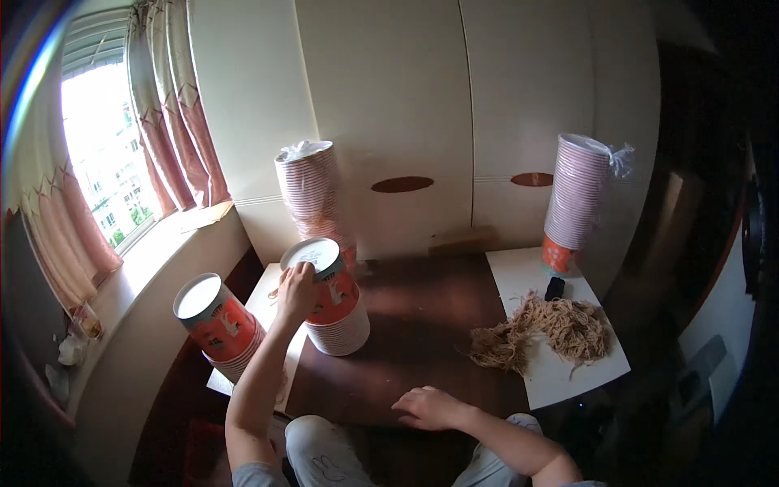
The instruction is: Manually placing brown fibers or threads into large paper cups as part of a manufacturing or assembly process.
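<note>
A stack of red, printed paper buckets (334,300) stands upside down on the left part of the table, its white round base on top. My left hand (297,286) is closed on the near-left rim of the topmost bucket, fingertips curled at the base's edge. My right hand (430,407) rests low over the table's near edge, fingers loosely stretched, holding nothing. Farther left is a second inverted stack of the same red paper buckets (223,325), leaning in the picture. No hand touches that one.
Two tall plastic-wrapped bucket stacks (308,187) (574,191) stand at the back left and right. Brown shredded paper (560,331) lies on a white board (568,385) at right, beside a small black object (555,289). A cabinet wall (389,105) closes off the far side.
</note>
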Demonstrator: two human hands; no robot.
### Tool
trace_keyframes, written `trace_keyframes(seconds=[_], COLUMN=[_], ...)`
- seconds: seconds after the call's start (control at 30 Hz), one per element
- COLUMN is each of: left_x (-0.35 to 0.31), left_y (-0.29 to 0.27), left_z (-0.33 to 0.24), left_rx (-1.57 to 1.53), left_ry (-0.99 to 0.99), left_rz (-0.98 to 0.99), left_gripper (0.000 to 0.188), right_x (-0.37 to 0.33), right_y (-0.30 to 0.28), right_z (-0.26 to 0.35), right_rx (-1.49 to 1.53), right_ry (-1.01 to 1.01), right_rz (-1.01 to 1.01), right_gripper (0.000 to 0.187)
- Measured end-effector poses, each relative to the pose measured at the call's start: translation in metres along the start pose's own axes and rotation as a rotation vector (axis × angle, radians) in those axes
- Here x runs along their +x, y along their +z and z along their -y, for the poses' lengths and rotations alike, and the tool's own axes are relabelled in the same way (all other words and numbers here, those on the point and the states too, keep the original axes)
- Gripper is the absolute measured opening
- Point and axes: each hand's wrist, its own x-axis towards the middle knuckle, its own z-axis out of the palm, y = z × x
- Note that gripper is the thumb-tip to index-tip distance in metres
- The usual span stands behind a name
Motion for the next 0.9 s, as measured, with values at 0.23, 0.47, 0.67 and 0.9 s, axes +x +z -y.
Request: trace_keyframes(seconds=[0.23,0.47,0.67,0.9], left_x=[0.033,0.055,0.014,-0.072], left_y=[-0.011,-0.095,-0.096,0.037], left_z=[0.004,-0.027,-0.054,-0.073], left_rx=[-0.264,-0.507,-1.249,-1.97], left_ry=[-0.028,0.066,0.018,-0.802], left_rz=[-0.182,-0.388,-0.374,0.185], left_gripper=[0.013,0.009,0.012,0.015], right_x=[-0.011,-0.008,0.008,0.013], right_y=[-0.015,-0.032,-0.056,-0.08], right_z=[-0.014,-0.025,-0.037,-0.05], right_rx=[0.058,0.262,0.783,1.267], right_ry=[0.095,0.124,0.25,0.483], right_rz=[-0.045,-0.288,-0.521,-0.811], right_gripper=[0.027,0.024,0.042,0.056])
